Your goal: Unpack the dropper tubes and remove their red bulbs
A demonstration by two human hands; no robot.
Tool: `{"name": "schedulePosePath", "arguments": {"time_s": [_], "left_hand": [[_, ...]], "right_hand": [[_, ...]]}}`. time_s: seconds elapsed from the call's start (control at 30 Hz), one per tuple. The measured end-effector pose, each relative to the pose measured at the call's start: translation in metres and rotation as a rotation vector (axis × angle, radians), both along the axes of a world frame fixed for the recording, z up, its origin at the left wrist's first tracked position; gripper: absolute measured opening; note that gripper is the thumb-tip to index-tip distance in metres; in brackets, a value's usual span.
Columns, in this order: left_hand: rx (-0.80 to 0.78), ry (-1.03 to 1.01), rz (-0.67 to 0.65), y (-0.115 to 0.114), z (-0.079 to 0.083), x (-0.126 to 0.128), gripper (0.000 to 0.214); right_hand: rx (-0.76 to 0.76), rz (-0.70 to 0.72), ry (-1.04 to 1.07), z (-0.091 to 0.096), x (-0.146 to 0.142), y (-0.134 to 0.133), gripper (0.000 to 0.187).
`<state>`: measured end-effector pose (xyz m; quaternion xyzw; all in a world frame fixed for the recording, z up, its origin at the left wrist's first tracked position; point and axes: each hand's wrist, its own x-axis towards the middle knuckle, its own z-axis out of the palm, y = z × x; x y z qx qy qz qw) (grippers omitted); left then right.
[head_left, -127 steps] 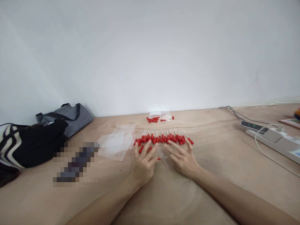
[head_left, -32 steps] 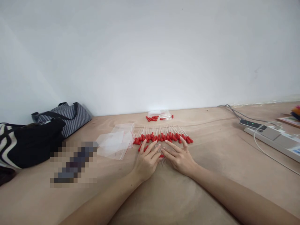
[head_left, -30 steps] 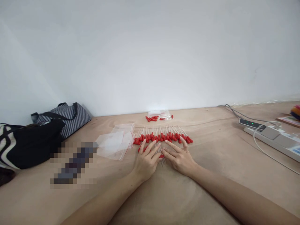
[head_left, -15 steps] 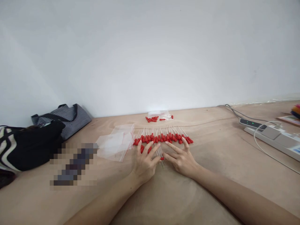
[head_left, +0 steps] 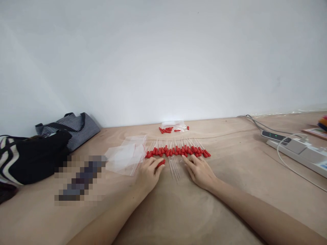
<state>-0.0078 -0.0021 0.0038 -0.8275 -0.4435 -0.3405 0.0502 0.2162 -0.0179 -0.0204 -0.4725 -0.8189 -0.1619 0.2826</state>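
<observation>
Field note: the row of thin clear dropper tubes with red rubber bulbs [head_left: 178, 150] is lying side by side on the pale wooden table [head_left: 178, 211], bulbs toward me, some way out from the wall. The left hand [head_left: 148, 173] is resting just before the row's left end, fingers loosely curled over one loose red-bulbed dropper [head_left: 160, 164]; I cannot tell whether it is pinching or only touching it. The right hand [head_left: 200, 170] is lying flat and spread, holding nothing, fingertips just short of the bulbs. A few bare clear tubes [head_left: 175, 169] are lying between the hands. I am judging these light, stiff, brittle and apt to roll, with the soft bulb end offering the safest grip. Flat clear zip bags [head_left: 126, 157] are lying to the left.
</observation>
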Motion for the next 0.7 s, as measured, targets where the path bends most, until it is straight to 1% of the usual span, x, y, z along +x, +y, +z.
{"name": "schedulePosePath", "arguments": {"time_s": [0.07,0.17,0.27,0.33,0.4,0.53,0.6,0.7], "left_hand": [[-0.076,-0.096,0.071,0.003,0.002,-0.006,0.018],[-0.07,-0.139,0.19,0.004,0.01,-0.017,0.018],[-0.102,-0.125,0.251,0.004,0.015,-0.027,0.021],[-0.174,-0.16,0.29,0.005,0.014,-0.032,0.023],[-0.253,-0.198,0.324,0.006,0.011,-0.034,0.025],[-0.343,-0.224,0.351,0.007,0.007,-0.031,0.028],[-0.337,-0.212,0.338,0.006,0.006,-0.029,0.028],[-0.291,-0.178,0.286,0.005,0.006,-0.028,0.027]], "right_hand": [[-0.056,0.031,0.031,0.0,-0.002,0.0,0.041],[-0.131,0.095,0.103,-0.002,-0.005,0.001,0.044],[-0.179,0.144,0.202,-0.006,-0.007,0.004,0.031],[-0.18,0.174,0.26,-0.009,-0.008,0.006,0.024],[-0.159,0.194,0.283,-0.01,-0.01,0.009,0.022],[-0.141,0.195,0.286,-0.008,-0.015,0.012,0.02],[-0.159,0.198,0.306,-0.005,-0.018,0.013,0.02],[-0.212,0.242,0.337,-0.001,-0.024,0.012,0.021]]}}
